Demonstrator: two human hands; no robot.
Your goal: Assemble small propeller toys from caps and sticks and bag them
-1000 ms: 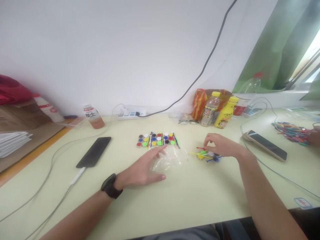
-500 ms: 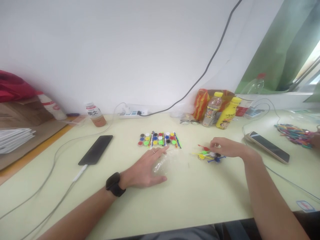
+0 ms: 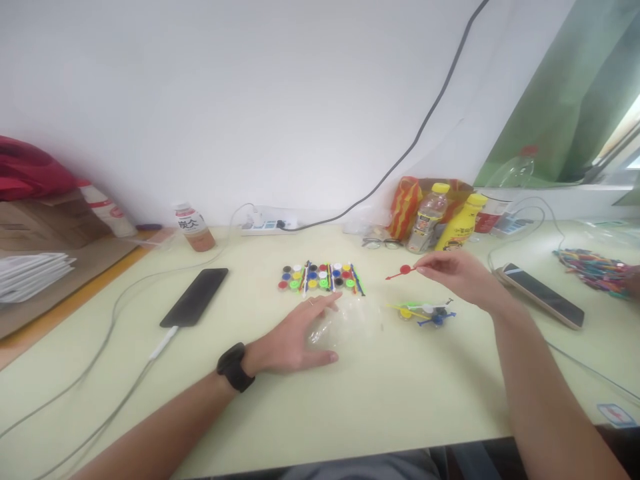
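My right hand (image 3: 453, 275) is raised above the desk and pinches a small red stick with a round head (image 3: 401, 272). Below it lies a little heap of coloured sticks and discs (image 3: 424, 313). My left hand (image 3: 295, 337), with a black watch on the wrist, lies flat with fingers spread, resting on a clear plastic bag (image 3: 350, 323). Just beyond its fingertips is a neat block of coloured discs and sticks set in rows (image 3: 321, 279).
A black phone (image 3: 195, 305) on a white cable lies left. A second phone (image 3: 543, 304) lies right, with a pile of coloured sticks (image 3: 593, 269) beyond it. Bottles (image 3: 463, 224), glasses, a power strip (image 3: 267, 225) and another bottle (image 3: 194, 227) line the wall.
My right hand has lifted from the small heap, taking the red stick up and away from it. My left hand stays flat on the bag.
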